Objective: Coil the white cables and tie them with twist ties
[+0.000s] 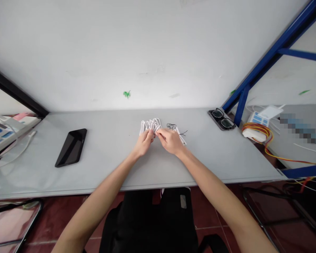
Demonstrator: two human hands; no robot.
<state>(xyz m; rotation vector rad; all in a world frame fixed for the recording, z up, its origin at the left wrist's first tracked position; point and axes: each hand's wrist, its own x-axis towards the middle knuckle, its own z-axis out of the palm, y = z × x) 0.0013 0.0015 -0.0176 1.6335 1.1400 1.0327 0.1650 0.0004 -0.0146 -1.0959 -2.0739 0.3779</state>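
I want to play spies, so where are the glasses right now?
In the head view, the glasses lie on the table's right side, on top of a dark phone, beside the blue metal frame.

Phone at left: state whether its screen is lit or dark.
Dark: the phone lies flat, its screen black with only a faint sheen.

Glasses (pixel 227 122) lie on a dark phone (pixel 212 116) near blue framing (pixel 242 102).
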